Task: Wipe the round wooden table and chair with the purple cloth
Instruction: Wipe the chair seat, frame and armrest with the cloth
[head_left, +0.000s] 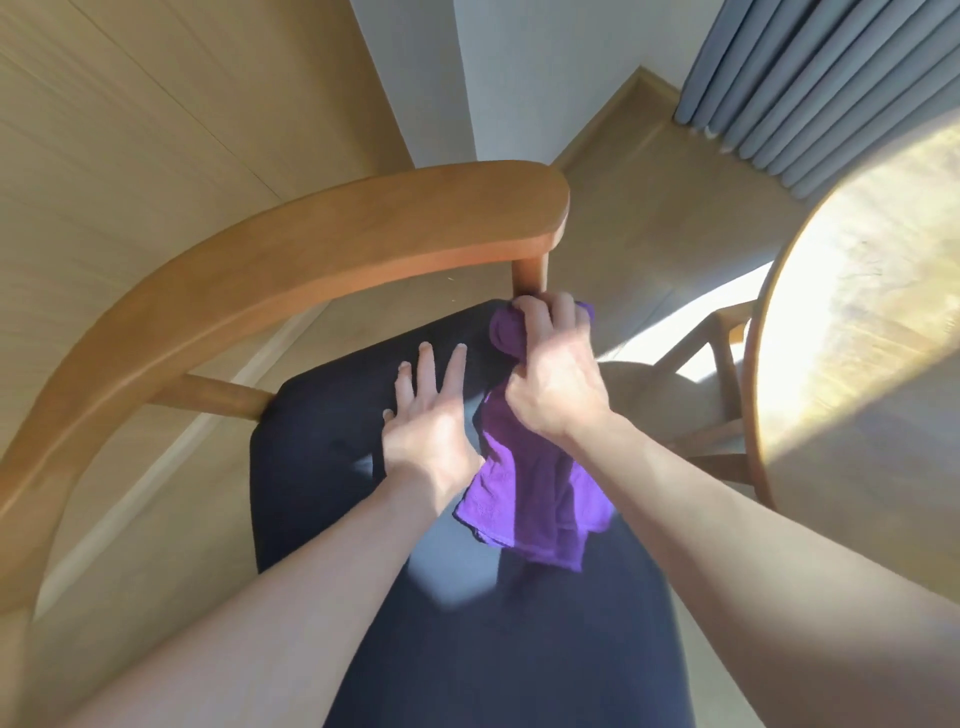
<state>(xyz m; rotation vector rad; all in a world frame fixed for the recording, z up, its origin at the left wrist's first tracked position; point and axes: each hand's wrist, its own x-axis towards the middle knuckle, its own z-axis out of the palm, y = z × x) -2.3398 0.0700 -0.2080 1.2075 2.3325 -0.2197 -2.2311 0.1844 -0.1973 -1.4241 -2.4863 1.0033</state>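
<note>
Chair (322, 244) fills your head view, its curved wooden backrest arcing from lower left to upper middle over a dark seat cushion (332, 467). Your right hand (556, 374) grips the purple cloth (535, 499), fingers curled round a bunched part pressed against the foot of the wooden post (527, 275) that runs up from the far right corner of the seat to the backrest end. The rest of the cloth hangs down from that hand onto the cushion, toward you. Your left hand (431, 415) lies flat on the cushion just left of the cloth, fingers straight and spread, holding nothing. To the right of the chair, well apart, stands the round wooden counter (872, 322), sunlit. Beyond the chair, grey curtains (810, 78) hang to the floor.
</note>
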